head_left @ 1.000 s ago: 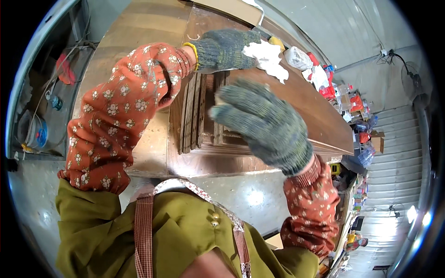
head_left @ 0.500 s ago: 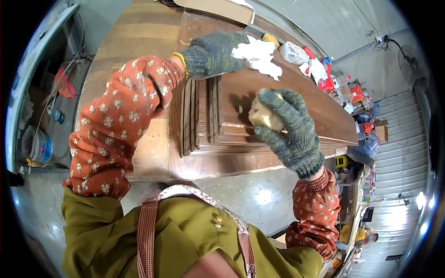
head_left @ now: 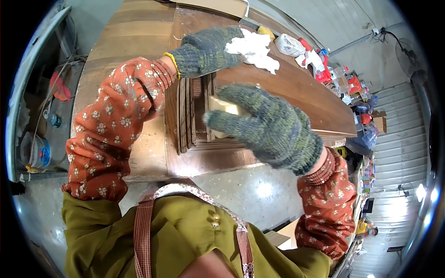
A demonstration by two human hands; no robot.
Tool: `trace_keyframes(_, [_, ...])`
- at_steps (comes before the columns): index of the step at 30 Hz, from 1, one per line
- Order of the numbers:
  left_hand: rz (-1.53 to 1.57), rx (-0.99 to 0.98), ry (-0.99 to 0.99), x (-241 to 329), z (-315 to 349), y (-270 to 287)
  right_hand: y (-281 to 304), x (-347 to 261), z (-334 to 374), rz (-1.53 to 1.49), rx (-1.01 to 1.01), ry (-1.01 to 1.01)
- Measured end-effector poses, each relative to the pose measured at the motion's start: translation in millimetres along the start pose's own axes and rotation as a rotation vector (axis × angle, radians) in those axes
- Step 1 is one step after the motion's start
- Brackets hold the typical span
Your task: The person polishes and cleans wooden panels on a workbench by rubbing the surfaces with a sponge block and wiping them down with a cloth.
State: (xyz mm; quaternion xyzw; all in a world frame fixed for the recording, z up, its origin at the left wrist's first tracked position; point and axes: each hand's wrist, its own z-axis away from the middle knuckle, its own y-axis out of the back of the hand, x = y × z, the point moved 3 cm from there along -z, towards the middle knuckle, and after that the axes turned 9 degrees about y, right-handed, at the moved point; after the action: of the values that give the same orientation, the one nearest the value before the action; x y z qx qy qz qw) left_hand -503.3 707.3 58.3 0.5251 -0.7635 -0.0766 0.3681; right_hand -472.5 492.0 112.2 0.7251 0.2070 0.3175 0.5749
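Note:
My left hand (head_left: 208, 52), in a dark green-grey knitted glove, is closed on a crumpled white cloth (head_left: 252, 50) and rests over the far left part of a stack of brown wooden panels (head_left: 296, 92). My right hand (head_left: 269, 125), gloved alike, has its fingers wrapped round a pale cream lump (head_left: 227, 109), whose kind I cannot make out. It sits at the left end of the top panel, by the panels' stepped, grooved edges (head_left: 186, 120). My right glove hides much of the panel's near side.
The stack lies on a wooden table (head_left: 125, 51). A cardboard piece (head_left: 213, 5) is at the far edge. Bottles, packets and red items crowd the far right. To the left stands a metal-framed shelf (head_left: 34, 69) with a white bucket (head_left: 34, 150).
My right hand has moved left with the cream lump, from above the middle of the panel to its left end. My left hand and the cloth have shifted slightly left.

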Motion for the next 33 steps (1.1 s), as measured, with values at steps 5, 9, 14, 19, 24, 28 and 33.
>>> trace_keyframes(5, [-0.225, -0.074, 0.153, 24.1, -6.4, 5.9, 3.6, 19.1, 19.7, 0.071, 0.015, 0.067])
trace_keyframes(9, [-0.222, -0.081, 0.225, 7.9, -11.4, -0.2, -7.3, 17.4, -9.1, 0.133, 0.080, 0.173])
trace_keyframes(14, [-0.221, -0.239, 0.193, 50.0, -17.8, 10.0, -3.5, 12.9, -26.1, 0.032, 0.131, 0.145])
trace_keyframes(19, [-0.317, -0.067, 0.059, 37.3, -3.3, 15.9, 30.7, 33.7, 32.6, -0.243, 0.456, -0.172])
trace_keyframes(24, [-0.195, -0.025, 0.088, 16.0, -2.5, 4.0, -2.4, 11.0, -7.0, -0.016, 0.179, -0.047])
trace_keyframes(28, [-0.237, -0.010, 0.041, 19.7, -3.9, 1.6, -1.7, 28.3, -4.7, -0.156, 0.301, 0.091])
trace_keyframes(33, [-0.350, 0.017, 0.049, 16.4, 1.6, 5.1, -4.3, 46.4, 44.3, -1.442, 0.688, -0.538])
